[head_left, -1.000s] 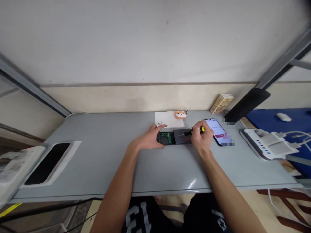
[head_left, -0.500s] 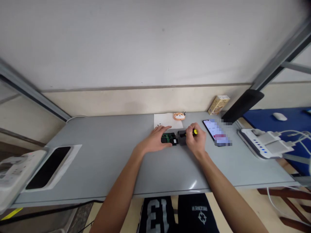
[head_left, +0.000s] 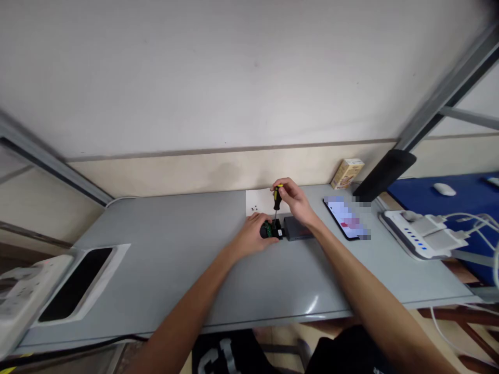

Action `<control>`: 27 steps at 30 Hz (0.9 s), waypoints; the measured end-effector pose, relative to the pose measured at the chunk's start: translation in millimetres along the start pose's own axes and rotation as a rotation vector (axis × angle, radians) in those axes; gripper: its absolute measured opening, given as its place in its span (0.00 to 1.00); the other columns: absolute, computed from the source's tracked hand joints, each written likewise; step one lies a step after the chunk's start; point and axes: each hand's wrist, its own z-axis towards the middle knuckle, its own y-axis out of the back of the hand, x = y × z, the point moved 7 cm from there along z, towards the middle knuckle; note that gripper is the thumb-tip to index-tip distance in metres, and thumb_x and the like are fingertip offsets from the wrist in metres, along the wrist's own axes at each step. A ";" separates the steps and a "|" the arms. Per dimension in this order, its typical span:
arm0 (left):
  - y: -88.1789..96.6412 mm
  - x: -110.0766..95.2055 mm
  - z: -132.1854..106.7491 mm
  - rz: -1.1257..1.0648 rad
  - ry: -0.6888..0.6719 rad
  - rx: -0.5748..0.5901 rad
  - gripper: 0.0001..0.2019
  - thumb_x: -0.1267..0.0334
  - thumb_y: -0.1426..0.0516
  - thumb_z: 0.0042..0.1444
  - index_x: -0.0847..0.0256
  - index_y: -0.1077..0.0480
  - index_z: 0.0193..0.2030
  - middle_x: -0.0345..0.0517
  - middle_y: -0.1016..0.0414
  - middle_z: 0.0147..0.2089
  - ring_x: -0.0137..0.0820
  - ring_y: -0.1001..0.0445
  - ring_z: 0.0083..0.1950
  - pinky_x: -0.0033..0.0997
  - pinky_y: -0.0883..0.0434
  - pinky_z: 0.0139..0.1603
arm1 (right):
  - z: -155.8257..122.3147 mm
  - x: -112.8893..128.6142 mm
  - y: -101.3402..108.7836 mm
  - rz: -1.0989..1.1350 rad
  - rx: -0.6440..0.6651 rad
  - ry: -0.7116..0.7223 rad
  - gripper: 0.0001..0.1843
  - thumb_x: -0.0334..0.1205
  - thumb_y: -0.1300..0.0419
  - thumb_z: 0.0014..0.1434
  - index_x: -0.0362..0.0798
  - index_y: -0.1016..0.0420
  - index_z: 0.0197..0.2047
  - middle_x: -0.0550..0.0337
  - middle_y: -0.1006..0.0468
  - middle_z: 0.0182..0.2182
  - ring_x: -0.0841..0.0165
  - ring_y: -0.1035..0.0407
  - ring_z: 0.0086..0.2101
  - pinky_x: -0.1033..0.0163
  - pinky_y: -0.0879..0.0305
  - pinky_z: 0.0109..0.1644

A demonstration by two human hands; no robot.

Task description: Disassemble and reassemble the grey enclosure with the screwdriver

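Observation:
A small black device with a green circuit board (head_left: 272, 229) lies on the grey table (head_left: 175, 259), a dark grey cover (head_left: 298, 229) right beside it. My left hand (head_left: 251, 238) is closed round the left end of the device and holds it down. My right hand (head_left: 295, 200) grips a black-and-yellow screwdriver (head_left: 276, 203) upright, its tip down on the board. Behind the device lies a white paper sheet (head_left: 257, 202) with a few small dark screws on it.
A lit phone (head_left: 343, 218) lies right of the cover, a small yellow carton (head_left: 346, 174) behind it. A white power strip with plugged cables (head_left: 424, 235) sits at the right. A dark rectangular opening (head_left: 72, 284) is in the table's left part.
My right hand has lifted the screwdriver from lying sideways over the cover to standing upright over the circuit board. My left hand has closed on the device's left end.

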 end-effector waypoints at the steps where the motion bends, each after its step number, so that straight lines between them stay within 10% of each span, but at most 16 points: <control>1: -0.5 0.8 -0.4 0.000 0.010 0.003 0.24 0.54 0.29 0.50 0.55 0.30 0.51 0.49 0.26 0.55 0.45 0.30 0.60 0.47 0.34 0.64 | 0.3 -3.0 -1.1 0.100 -0.012 -0.036 0.20 0.60 0.40 0.63 0.53 0.29 0.45 0.58 0.25 0.38 0.66 0.32 0.35 0.59 0.32 0.40; 9: -0.6 -7.7 1.5 0.053 -0.052 0.051 0.15 0.54 0.33 0.56 0.54 0.29 0.46 0.46 0.23 0.52 0.45 0.30 0.59 0.46 0.36 0.64 | -16.9 -12.1 0.1 0.378 -0.177 -0.160 0.19 0.62 0.49 0.67 0.56 0.40 0.39 0.67 0.42 0.24 0.69 0.48 0.21 0.62 0.41 0.27; 18: -1.5 -7.6 0.8 0.085 -0.071 0.094 0.15 0.54 0.34 0.58 0.54 0.31 0.46 0.44 0.26 0.59 0.43 0.33 0.62 0.46 0.38 0.66 | -12.3 -10.1 3.2 0.380 -0.066 -0.205 0.19 0.59 0.37 0.61 0.56 0.36 0.42 0.60 0.28 0.36 0.66 0.32 0.33 0.58 0.31 0.38; 27: -2.1 -5.3 -0.2 0.083 -0.089 0.032 0.17 0.56 0.32 0.57 0.55 0.34 0.45 0.44 0.25 0.55 0.43 0.31 0.59 0.46 0.35 0.62 | -16.4 -10.9 -3.7 0.578 -0.126 -0.196 0.18 0.60 0.48 0.69 0.54 0.34 0.39 0.64 0.40 0.25 0.69 0.44 0.26 0.62 0.37 0.33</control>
